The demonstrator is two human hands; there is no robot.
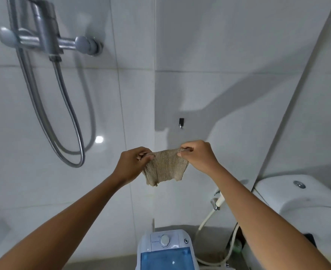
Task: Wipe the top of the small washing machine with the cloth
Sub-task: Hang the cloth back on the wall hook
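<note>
Cloth [165, 168], soft and limp, pinched at top corners by left hand [134, 162] and right hand [198, 154], well above washing machine [165, 250].

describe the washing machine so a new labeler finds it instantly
Start at the white toilet tank on the right and look down-left to the bottom edge of the view, below the cloth held up by both hands. The small washing machine stands there: white, with a round dial and a translucent blue lid, the only blue thing among white tiles.
</note>
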